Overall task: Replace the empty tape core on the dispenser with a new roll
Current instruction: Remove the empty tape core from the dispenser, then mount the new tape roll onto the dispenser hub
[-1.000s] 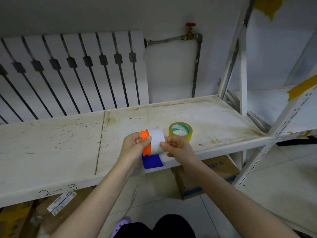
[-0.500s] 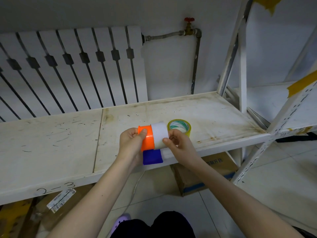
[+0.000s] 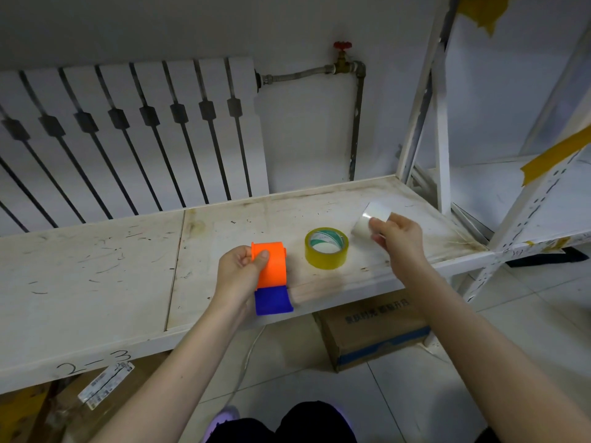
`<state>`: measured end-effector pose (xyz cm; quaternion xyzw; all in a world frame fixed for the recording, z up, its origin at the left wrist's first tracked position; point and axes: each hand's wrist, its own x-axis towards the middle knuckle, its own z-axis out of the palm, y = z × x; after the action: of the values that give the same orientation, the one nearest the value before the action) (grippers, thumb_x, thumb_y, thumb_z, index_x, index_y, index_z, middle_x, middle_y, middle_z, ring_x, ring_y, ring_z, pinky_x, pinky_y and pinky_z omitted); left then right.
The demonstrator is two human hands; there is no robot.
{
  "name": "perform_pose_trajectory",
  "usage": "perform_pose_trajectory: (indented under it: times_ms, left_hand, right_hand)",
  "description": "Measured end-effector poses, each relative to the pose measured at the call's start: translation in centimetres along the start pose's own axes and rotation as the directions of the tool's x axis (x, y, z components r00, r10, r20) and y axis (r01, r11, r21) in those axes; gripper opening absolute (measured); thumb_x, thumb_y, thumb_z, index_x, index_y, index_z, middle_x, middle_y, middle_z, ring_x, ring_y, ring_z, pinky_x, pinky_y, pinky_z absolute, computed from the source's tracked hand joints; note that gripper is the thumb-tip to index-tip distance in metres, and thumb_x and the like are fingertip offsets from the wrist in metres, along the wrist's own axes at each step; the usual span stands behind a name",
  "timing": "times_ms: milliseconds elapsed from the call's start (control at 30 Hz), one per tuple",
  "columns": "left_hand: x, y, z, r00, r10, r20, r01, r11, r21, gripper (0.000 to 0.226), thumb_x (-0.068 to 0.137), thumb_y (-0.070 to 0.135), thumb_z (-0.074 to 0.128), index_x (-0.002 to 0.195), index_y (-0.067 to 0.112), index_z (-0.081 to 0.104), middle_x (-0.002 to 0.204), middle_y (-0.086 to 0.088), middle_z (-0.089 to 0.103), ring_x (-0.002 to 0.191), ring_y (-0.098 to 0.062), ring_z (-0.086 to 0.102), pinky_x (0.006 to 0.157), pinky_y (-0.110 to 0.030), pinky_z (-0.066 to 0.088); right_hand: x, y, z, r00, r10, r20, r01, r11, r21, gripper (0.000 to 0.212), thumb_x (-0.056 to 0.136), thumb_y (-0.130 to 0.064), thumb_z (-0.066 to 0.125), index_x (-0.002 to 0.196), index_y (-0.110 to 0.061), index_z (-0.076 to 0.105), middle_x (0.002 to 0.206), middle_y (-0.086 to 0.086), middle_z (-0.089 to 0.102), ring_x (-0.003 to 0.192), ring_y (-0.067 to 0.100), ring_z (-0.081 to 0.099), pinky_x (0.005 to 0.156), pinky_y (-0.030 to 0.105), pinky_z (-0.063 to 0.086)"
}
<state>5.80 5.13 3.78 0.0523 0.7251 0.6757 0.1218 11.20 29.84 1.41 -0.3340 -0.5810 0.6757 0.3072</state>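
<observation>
My left hand (image 3: 238, 273) grips the tape dispenser (image 3: 270, 266), whose orange drum is bare and whose blue handle (image 3: 272, 300) hangs below it over the shelf's front edge. My right hand (image 3: 399, 239) holds the empty white tape core (image 3: 367, 220) above the right part of the white shelf (image 3: 128, 266), away from the dispenser. A new roll of yellowish tape (image 3: 326, 247) lies flat on the shelf between my two hands, touched by neither.
A white radiator (image 3: 128, 132) and a pipe with a red valve (image 3: 342, 47) stand behind the shelf. White rack uprights (image 3: 443, 123) rise at the right. A cardboard box (image 3: 374, 330) sits on the floor under the shelf, and a cable hangs beside it.
The white core has come off the orange drum. My right hand carried it to the right past the new roll. My left hand kept the dispenser in place.
</observation>
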Motion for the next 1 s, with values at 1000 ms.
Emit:
perform_pose_trajectory:
  times_ms: [1000]
  left_hand:
    - [0.9, -1.2, -2.4, 0.999, 0.052, 0.0, -0.052, 0.997, -0.059, 0.009, 0.09, 0.008, 0.056, 0.082, 0.008, 0.057, 0.075, -0.004, 0.062, 0.059, -0.007, 0.06, 0.042, -0.009, 0.045]
  right_hand:
    - [-2.1, 5.9, 5.5, 0.856, -0.222, 0.467, 0.507, 0.543, -0.67, 0.028, 0.087, -0.013, 0.055, 0.115, -0.008, 0.06, 0.111, 0.009, 0.064, 0.099, 0.026, 0.057, 0.078, 0.026, 0.039]
